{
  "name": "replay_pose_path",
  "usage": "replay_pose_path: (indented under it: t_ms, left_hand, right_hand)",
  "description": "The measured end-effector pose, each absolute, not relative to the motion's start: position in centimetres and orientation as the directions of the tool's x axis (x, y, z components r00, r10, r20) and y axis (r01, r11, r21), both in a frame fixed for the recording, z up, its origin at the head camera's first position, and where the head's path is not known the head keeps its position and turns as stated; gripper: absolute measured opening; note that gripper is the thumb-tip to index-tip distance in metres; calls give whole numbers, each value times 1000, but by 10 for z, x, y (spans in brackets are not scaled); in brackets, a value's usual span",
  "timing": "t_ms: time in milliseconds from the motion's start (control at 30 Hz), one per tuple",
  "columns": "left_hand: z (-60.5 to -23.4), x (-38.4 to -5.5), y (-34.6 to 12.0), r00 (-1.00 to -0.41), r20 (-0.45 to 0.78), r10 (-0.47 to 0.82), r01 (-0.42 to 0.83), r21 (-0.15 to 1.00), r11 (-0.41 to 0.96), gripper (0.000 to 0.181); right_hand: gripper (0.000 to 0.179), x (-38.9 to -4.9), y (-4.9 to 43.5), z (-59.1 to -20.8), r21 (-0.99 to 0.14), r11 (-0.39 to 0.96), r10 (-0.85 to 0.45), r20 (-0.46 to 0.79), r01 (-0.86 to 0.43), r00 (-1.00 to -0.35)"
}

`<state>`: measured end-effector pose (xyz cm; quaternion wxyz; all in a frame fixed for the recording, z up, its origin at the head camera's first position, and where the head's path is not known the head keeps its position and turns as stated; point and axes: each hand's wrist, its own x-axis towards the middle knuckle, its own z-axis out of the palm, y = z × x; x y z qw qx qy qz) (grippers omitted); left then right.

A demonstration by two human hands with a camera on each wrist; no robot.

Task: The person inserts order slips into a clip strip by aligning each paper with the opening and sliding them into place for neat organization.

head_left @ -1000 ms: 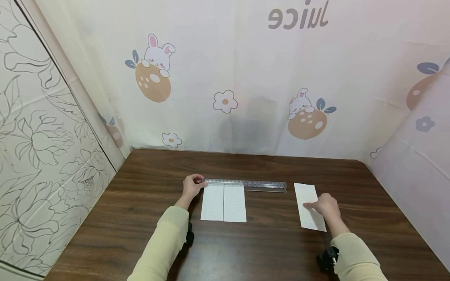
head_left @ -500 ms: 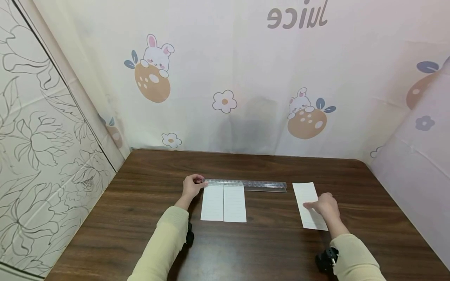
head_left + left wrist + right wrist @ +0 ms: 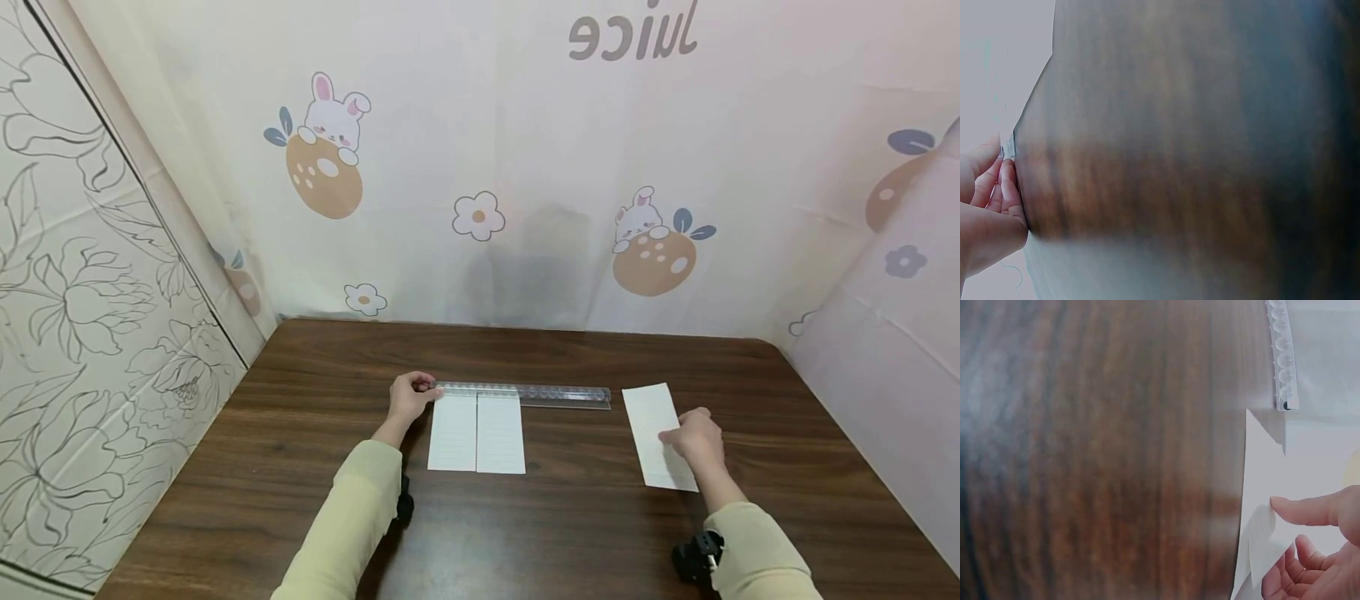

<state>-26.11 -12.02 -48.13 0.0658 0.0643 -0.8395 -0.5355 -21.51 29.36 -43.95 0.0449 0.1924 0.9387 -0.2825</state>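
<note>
A clear ruler lies crosswise on the table, its left part over the top edges of two narrow lined paper sheets. My left hand pinches the ruler's left end between thumb and fingers. Side by side below the ruler are the left sheet and the right sheet, a thin dark line between them. To the right, my right hand pinches a third paper sheet at its right edge, thumb on top. The right wrist view shows this paper bent up near the fingers, close to the ruler's end.
The dark wood table ends at the back against a pale printed curtain. A flower-patterned panel stands at the left. Each wrist carries a black device.
The third sheet has shifted slightly left and away from me, and my right thumb now sits nearer its right edge. My left hand, the ruler and the two sheets stay in place.
</note>
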Motion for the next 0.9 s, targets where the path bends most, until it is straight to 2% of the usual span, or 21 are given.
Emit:
replay_pose_path:
  t_ms: [233,900]
  left_hand:
    - [-481,-261,-120,-982,41,-182,-40,907,420,15]
    - [-483,-262,-121,-982,44,-183,-36,909,415,15]
  right_hand:
    - [31,-213,294,-439,-563,753,359,-83,341,-930]
    - [27,-201,296,-434,-667,716,328,62,206,-942]
